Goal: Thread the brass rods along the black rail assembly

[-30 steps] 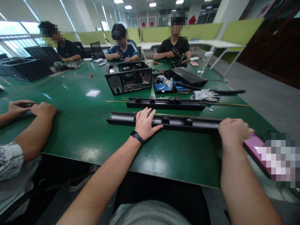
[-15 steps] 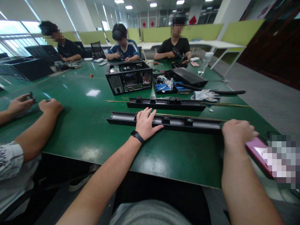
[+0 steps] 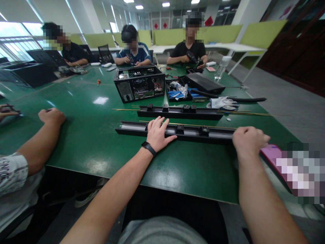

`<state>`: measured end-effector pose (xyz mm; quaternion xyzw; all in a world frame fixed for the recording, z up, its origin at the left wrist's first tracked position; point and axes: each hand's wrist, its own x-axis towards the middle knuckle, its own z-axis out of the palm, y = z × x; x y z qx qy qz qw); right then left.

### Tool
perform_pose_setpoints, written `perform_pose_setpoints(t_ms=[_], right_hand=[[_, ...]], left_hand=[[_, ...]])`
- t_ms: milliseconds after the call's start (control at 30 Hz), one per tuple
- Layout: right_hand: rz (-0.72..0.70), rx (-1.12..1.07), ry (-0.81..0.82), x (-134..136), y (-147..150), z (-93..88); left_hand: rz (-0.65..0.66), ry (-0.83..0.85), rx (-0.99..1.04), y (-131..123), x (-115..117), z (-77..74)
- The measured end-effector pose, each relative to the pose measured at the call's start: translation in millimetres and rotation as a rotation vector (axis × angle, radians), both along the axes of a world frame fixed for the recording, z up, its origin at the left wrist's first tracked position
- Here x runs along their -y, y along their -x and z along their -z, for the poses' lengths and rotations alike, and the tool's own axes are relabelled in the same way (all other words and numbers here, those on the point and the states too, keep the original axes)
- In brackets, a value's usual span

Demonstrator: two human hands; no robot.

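Note:
My left hand (image 3: 157, 135) rests with fingers spread over the nearer long black channel (image 3: 132, 128), steadying it from the near side. Inside this channel runs a pale strip, and small black blocks (image 3: 204, 130) sit along it. At the channel's right end my right hand (image 3: 250, 140) is closed. A thin brass-coloured rod (image 3: 188, 124) lies lengthwise along the channel and runs into that fist; its right end is hidden. Behind lies a second black channel (image 3: 175, 112) with similar blocks, and more thin rods (image 3: 254, 113) stick out at its right.
An open computer case (image 3: 139, 84) stands further back. Beside it are a tray with blue-and-white gloves (image 3: 179, 91), another glove (image 3: 223, 102) and a black tube (image 3: 251, 100). A pink-screened phone (image 3: 273, 154) lies right. A neighbour's hand (image 3: 52, 116) rests left; several people work around the table.
My right hand has moved left along the channel, and the rod has slid left with it. My left hand has stayed put. The neighbour's hands at the left have shifted further left.

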<state>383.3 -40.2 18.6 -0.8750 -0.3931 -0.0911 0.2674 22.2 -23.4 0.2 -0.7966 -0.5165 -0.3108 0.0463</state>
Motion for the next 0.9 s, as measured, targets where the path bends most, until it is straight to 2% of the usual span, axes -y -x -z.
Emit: perform_pose_setpoints(t_ms=[167,267,333,900], right_hand=[[-0.308,0.142,-0.115,-2.4,14.7,11.8],[-0.525,0.167,-0.143,-4.9,21.9,17.4],[-0.619,0.16,-0.147,-6.2,25.9,19.9],[-0.844,0.033,-0.213,-2.6,38.3,15.5]], left_hand=[[-0.002,0.004,-0.001,-1.3,-0.4,0.7],[-0.005,0.004,-0.003,-2.5,-0.3,1.9],[-0.006,0.0,-0.004,-3.2,-0.6,2.9],[-0.005,-0.001,-0.003,-3.9,-0.8,2.5]])
